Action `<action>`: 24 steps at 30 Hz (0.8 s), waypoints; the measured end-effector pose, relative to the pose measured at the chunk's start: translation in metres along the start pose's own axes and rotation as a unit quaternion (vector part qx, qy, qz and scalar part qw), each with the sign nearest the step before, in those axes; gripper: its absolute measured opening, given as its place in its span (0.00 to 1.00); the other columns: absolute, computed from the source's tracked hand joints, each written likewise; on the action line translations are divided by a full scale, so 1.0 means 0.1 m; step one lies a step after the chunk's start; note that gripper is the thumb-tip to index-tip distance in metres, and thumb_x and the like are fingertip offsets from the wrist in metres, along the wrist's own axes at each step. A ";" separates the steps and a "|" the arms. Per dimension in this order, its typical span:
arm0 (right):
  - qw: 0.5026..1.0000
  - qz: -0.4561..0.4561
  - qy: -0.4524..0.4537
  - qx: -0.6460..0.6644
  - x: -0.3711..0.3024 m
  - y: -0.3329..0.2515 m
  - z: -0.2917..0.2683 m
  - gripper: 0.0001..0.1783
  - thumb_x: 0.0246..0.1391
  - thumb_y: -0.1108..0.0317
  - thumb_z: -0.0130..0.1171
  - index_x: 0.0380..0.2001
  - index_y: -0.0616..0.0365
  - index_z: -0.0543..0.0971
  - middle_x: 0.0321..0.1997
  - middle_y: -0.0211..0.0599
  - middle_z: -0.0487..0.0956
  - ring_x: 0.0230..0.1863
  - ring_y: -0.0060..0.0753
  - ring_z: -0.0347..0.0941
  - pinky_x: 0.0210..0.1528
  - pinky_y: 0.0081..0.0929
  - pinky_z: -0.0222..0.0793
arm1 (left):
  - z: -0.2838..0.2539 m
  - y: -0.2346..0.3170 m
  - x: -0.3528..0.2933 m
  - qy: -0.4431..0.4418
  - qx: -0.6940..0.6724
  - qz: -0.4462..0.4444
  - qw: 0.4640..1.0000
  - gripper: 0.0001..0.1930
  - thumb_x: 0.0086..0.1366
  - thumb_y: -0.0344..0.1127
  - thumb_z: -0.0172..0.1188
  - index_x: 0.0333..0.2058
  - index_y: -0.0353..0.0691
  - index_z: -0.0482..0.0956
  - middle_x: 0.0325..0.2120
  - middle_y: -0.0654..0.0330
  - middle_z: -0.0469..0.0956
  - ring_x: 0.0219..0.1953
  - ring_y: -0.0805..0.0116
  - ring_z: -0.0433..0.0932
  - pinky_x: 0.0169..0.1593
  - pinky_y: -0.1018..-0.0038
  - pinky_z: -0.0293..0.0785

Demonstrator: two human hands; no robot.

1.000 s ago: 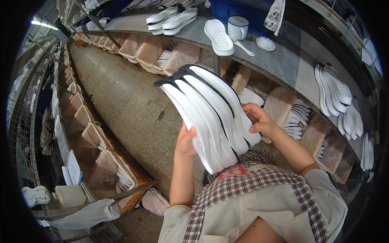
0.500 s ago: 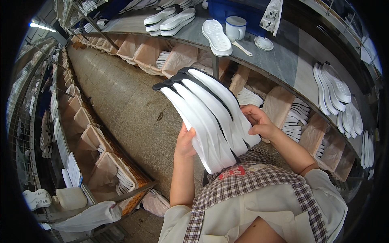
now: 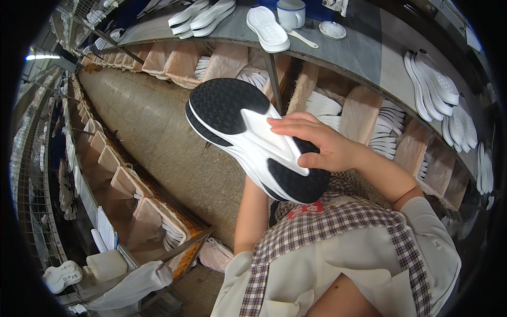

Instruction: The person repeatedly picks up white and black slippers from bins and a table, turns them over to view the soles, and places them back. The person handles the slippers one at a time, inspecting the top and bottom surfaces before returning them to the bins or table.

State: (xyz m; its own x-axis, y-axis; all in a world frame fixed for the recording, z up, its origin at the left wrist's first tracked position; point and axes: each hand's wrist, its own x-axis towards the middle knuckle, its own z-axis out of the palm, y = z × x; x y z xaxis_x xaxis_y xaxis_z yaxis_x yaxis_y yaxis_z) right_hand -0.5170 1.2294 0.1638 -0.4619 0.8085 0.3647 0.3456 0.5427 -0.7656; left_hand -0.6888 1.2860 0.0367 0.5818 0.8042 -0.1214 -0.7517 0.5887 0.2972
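A stack of white shoe soles (image 3: 264, 129) with black tread patches is in front of me, tilted, with the top sole's tread facing up. My right hand (image 3: 309, 134) lies across the top sole, between its middle and one black end patch. Its fingers are stretched out, and the thumb is apart from them on the black patch. Underneath the stack is my left hand (image 3: 254, 184), bearing it from below; only the wrist side shows, and the fingers are hidden. How many soles are in the stack is hard to see from here.
On the grey bench (image 3: 364, 58) are a white mug (image 3: 291, 15), a brush (image 3: 303, 39), a lid (image 3: 332, 30) and white soles (image 3: 268, 29). Lined bins (image 3: 359, 108) holding soles sit below. More bins (image 3: 145, 224) line the left side of the aisle (image 3: 158, 127), near a plastic jug (image 3: 106, 265).
The soles have been turned from edge-up to tread-up. My right hand has moved from their side onto the top sole, while my left hand has gone beneath the stack.
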 end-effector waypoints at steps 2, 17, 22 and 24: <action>0.998 0.012 0.039 0.053 -0.06 -0.06 0.01 0.42 0.51 0.42 0.57 0.62 0.57 0.60 0.66 0.43 0.59 0.64 0.47 0.55 0.64 0.40 0.52 | -0.05 -0.03 0.03 -0.124 0.034 -0.021 0.991 0.21 0.72 0.42 0.39 0.60 0.40 0.55 0.56 0.56 0.61 0.60 0.64 0.60 0.60 0.69 0.62; 0.973 0.035 0.147 -0.173 -0.60 -0.34 0.13 0.42 0.35 0.57 0.72 0.57 0.50 0.69 0.65 0.56 0.54 0.61 0.56 0.58 0.59 0.44 0.59 | 0.14 -0.34 0.37 -0.038 0.009 -0.044 0.998 0.18 0.68 0.42 0.45 0.51 0.39 0.60 0.45 0.58 0.65 0.48 0.67 0.64 0.50 0.72 0.63; 0.824 0.111 0.422 0.362 -0.81 -0.19 -0.11 0.34 0.56 0.56 0.53 0.62 0.60 0.58 0.62 0.54 0.61 0.61 0.51 0.62 0.59 0.44 0.65 | 0.23 -0.44 0.52 -0.032 0.009 -0.058 0.998 0.17 0.67 0.42 0.47 0.49 0.38 0.62 0.41 0.59 0.66 0.44 0.68 0.65 0.47 0.73 0.64; 0.629 0.052 0.518 0.577 -0.95 -0.01 -0.40 0.33 0.61 0.52 0.40 0.63 0.61 0.52 0.60 0.57 0.62 0.59 0.52 0.64 0.55 0.44 0.71 | 0.25 -0.47 0.56 -0.030 0.007 -0.057 0.998 0.17 0.67 0.42 0.48 0.48 0.38 0.62 0.40 0.59 0.66 0.42 0.68 0.66 0.46 0.73 0.64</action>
State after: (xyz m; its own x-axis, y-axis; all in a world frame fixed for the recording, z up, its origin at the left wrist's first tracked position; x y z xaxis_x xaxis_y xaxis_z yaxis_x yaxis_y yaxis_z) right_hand -0.4408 1.1611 0.1514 0.5014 0.8648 -0.0278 -0.7695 0.4309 -0.4714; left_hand -0.6129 1.3017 0.0395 0.6804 0.7261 -0.0991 -0.6761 0.6742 0.2973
